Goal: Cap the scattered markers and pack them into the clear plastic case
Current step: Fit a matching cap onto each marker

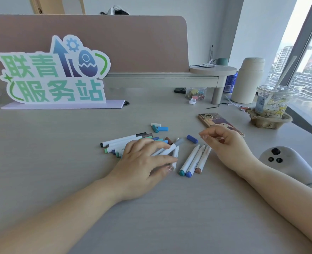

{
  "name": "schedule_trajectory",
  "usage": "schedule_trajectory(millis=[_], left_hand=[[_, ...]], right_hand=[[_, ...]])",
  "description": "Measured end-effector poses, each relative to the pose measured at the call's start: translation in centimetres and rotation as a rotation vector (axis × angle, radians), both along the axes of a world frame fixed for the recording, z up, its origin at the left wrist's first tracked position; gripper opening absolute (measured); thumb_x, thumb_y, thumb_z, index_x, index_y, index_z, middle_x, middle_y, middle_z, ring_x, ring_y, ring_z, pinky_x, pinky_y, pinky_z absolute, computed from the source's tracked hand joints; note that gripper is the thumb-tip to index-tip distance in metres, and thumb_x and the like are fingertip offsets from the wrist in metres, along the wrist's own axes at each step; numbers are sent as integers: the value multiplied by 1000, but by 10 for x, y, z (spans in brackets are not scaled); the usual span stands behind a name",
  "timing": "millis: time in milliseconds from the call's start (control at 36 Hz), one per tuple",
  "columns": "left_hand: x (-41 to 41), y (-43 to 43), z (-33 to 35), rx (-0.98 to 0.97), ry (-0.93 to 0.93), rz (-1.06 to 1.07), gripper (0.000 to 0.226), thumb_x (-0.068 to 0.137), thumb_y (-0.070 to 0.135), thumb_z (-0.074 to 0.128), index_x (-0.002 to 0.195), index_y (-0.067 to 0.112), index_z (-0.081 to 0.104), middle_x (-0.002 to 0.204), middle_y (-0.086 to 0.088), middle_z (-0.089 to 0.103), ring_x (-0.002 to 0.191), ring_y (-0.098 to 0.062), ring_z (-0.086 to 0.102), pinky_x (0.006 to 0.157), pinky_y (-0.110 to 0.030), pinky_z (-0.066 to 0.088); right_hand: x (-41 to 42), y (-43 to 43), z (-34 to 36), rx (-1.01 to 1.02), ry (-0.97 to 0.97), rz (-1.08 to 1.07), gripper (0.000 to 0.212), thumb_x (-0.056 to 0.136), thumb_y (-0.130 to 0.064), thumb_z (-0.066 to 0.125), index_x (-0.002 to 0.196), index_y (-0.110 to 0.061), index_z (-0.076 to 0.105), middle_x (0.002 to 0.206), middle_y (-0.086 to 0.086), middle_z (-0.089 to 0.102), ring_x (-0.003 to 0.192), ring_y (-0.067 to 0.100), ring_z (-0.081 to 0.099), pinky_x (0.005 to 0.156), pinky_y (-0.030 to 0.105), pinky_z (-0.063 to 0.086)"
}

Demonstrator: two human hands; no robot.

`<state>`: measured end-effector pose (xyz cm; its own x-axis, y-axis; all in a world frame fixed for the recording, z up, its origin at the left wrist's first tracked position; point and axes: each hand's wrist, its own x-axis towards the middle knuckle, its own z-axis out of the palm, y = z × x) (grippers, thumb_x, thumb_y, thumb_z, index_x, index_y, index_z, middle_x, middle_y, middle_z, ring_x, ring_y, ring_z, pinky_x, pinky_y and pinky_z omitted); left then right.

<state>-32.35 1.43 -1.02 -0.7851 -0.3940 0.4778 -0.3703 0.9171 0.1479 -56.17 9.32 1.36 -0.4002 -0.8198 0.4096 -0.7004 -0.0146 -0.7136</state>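
One slim white marker with a grey cap [172, 147] lies clamped in the left hand [144, 162]. The fingers curl over its smooth round barrel and the thumb presses from below. A second white barrel [175, 154] lies touching it under the fingertips. At 10 o'clock from that grip, a loose pile of markers [121, 142] rests on the desk [59, 171], partly beneath the knuckles, showing black, brown, green and blue ends.

At 3 o'clock, three markers [193, 160] lie side by side and touching, with their teal, blue and brown ends toward the person. A dark blue cap [192, 138] lies alone at 1 o'clock. Just past it is the right hand [223, 142], its fingers loosely curled and holding nothing. At 12 o'clock, teal, light blue and white caps [159, 127] sit close together.

Farther toward 2 o'clock a glossy phone [213, 120] lies flat. Beyond it, a clear plastic cup with a straw [274, 99] sits in a rough pulp carrier. At 1 o'clock, a small clear tub [195, 93] holds coloured clips. The matte, pale desktop spreads broadly toward 6 and 9 o'clock. Its right edge runs along the window at 3 o'clock.
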Motion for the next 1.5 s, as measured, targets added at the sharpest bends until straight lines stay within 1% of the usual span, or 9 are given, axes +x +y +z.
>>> schedule_trajectory(millis=[167, 417, 500, 611, 778, 1000, 1278, 1444, 1500], left_hand=[[2, -4, 2, 38, 150, 100, 26, 78, 59, 49, 88, 39, 64, 104, 22, 56, 105, -4, 46, 92, -19, 21], [2, -7, 3, 118, 144, 177, 25, 73, 56, 56, 75, 33, 67, 101, 25, 53, 105, -3, 45, 85, -14, 18], [6, -11, 7, 114, 185, 180, 18, 76, 48, 56, 77, 32, 64, 98, 26, 54, 100, -3, 49, 87, -13, 24], [22, -25, 19, 152, 337, 279, 15, 84, 47, 54, 84, 33, 59, 92, 20, 61, 93, -10, 57, 83, -34, 43], [33, -38, 20, 397, 584, 399, 5, 91, 24, 59, 94, 20, 57, 89, 16, 64, 90, -3, 59, 77, -26, 43], [31, -47, 16, 377, 697, 390, 7, 91, 22, 60, 96, 21, 55, 86, 15, 61, 85, 9, 53, 67, -2, 35], [31, -54, 14, 433, 745, 396, 10, 91, 23, 60, 98, 23, 53, 87, 15, 60, 86, 8, 54, 71, -10, 40], [31, -53, 15, 442, 750, 392, 11, 91, 22, 61, 99, 21, 53, 88, 16, 60, 86, 7, 54, 73, -13, 42], [32, -53, 15, 450, 758, 386, 11, 91, 22, 61, 98, 21, 54, 87, 16, 61, 84, 9, 54, 71, -10, 40]], right_hand=[[-2, 0, -1, 18, 18, 21, 15, 93, -17, 58, 93, -28, 67, 90, -24, 59, 84, -2, 54, 72, 12, 40], [0, -4, 3, 59, 101, 68, 17, 91, -17, 58, 93, -33, 66, 94, -22, 61, 92, 0, 55, 79, 16, 41], [-1, -10, 9, 118, 184, 97, 17, 91, -19, 58, 92, -36, 64, 97, -22, 60, 96, 3, 53, 79, 14, 38], [-7, -31, 21, 149, 187, 45, 13, 92, -21, 57, 97, -24, 69, 88, -27, 54, 94, 7, 54, 84, 21, 39], [8, -85, 24, 276, 293, 64, 19, 94, -27, 52, 103, -22, 69, 101, -10, 64, 98, 12, 58, 84, 27, 45], [40, -145, 8, 402, 248, 31, 25, 95, -34, 48, 107, -25, 67, 108, -1, 67, 96, 20, 59, 85, 36, 52], [47, -156, 4, 421, 282, -16, 10, 90, -28, 57, 90, -23, 65, 91, 0, 67, 79, 21, 63, 69, 35, 55], [42, -146, 10, 334, 312, -73, 14, 93, -33, 52, 101, -24, 59, 101, -4, 64, 96, 21, 58, 88, 43, 48], [38, -135, 17, 264, 215, -48, 15, 94, -32, 53, 103, -20, 58, 98, -3, 63, 87, 17, 57, 77, 32, 49]])
